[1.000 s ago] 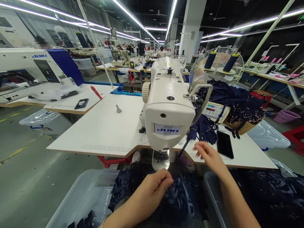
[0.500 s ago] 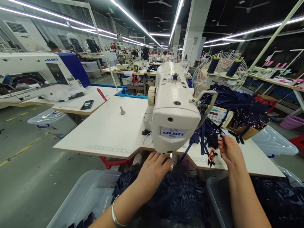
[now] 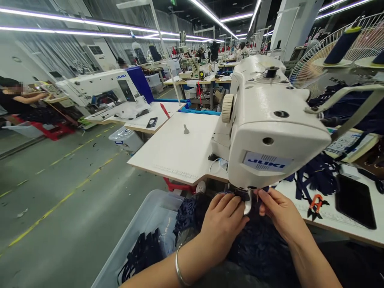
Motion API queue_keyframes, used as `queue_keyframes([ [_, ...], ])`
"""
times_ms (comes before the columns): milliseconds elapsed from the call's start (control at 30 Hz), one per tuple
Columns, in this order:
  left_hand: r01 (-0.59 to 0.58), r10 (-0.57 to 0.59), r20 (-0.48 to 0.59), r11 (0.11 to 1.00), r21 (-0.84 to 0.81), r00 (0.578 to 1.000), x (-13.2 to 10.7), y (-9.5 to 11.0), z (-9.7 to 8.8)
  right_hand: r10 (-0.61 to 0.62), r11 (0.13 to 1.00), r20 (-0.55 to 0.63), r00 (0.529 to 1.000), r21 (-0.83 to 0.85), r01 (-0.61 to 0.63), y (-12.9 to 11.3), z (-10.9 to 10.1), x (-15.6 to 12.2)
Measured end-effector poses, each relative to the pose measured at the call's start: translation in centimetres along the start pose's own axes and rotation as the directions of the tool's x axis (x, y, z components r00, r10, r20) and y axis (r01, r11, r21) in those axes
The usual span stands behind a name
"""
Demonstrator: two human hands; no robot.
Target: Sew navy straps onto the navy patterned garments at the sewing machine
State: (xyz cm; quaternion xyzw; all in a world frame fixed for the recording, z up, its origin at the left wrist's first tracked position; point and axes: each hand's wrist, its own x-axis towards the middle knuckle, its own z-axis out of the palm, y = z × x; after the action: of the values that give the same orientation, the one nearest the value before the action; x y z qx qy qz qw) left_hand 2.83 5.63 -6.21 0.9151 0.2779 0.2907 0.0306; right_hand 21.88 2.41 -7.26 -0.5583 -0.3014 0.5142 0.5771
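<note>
My left hand (image 3: 223, 224), a silver bangle on its wrist, is closed over navy fabric (image 3: 189, 212) at the front of a white sewing machine (image 3: 282, 132). Its fingers reach under the machine head, beside a pale curved part (image 3: 248, 203). On the other side of that part, my right hand (image 3: 277, 208) makes a pinch just below the head. What lies between its thumb and finger is too small to make out. More of the navy textured cloth (image 3: 261, 244) hangs below both hands.
Orange-handled snips (image 3: 316, 205) and a black phone (image 3: 355, 200) lie to the right, near navy straps (image 3: 318, 176). A grey metal piece (image 3: 186, 129) rests on the left tabletop (image 3: 174, 152). A clear bin (image 3: 141, 216) stands below; a fan (image 3: 315, 52) is behind.
My right hand has moved left from beside the strap pile to the machine head. The left hand remains under the head's front. The view has turned left and come closer.
</note>
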Motion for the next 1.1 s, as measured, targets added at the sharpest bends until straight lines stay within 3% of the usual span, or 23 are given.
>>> queue_keyframes([
  [200,-0.099,0.084,-0.077,0.972,-0.214,0.994,0.0,-1.9,-0.4,-0.163,0.958,-0.028,0.986,-0.242,0.152,0.6,0.6,0.5],
  [367,-0.040,0.022,-0.055,0.936,-0.349,0.998,0.3,-2.2,-0.4,-0.280,0.850,-0.070,0.957,-0.483,0.213,1.8,1.4,-0.1],
  [467,-0.104,0.093,-0.049,0.947,-0.303,0.994,0.4,-2.1,-0.2,-0.281,0.868,-0.059,0.958,-0.441,0.227,2.2,1.8,-0.2],
  [633,-0.169,0.182,0.060,0.969,-0.181,0.981,1.1,-2.2,-0.8,-0.162,0.951,0.027,0.986,-0.264,0.163,2.2,1.2,0.0],
  [733,-0.160,0.187,0.106,0.962,-0.220,0.977,1.2,-2.4,-1.1,-0.152,0.933,0.082,0.985,-0.317,0.171,1.9,1.0,-0.1],
  [800,-0.143,0.178,0.098,0.945,-0.295,0.979,0.9,-2.7,-0.8,-0.158,0.916,0.055,0.986,-0.365,0.168,1.6,1.4,-0.2],
  [867,-0.025,0.041,0.035,0.922,-0.387,0.999,0.2,-3.3,-0.2,-0.160,0.915,0.025,0.987,-0.371,0.158,1.4,1.9,-0.3],
  [933,0.215,-0.244,0.008,0.838,-0.502,0.970,-0.5,-4.4,0.7,-0.159,0.920,0.022,0.987,-0.360,0.156,1.3,2.3,-0.2],
  [1000,0.423,-0.402,0.190,0.641,-0.640,0.896,-0.6,-5.9,1.4,-0.158,0.923,0.037,0.987,-0.350,0.161,1.1,2.5,-0.1],
  [1067,0.560,-0.344,0.444,0.443,-0.700,0.828,-0.1,-7.3,1.7,-0.161,0.923,0.045,0.986,-0.347,0.166,1.1,2.4,0.0],
  [1100,0.595,-0.287,0.521,0.382,-0.707,0.804,0.3,-7.9,1.6,-0.162,0.924,0.045,0.986,-0.344,0.167,1.0,2.3,-0.1],
])
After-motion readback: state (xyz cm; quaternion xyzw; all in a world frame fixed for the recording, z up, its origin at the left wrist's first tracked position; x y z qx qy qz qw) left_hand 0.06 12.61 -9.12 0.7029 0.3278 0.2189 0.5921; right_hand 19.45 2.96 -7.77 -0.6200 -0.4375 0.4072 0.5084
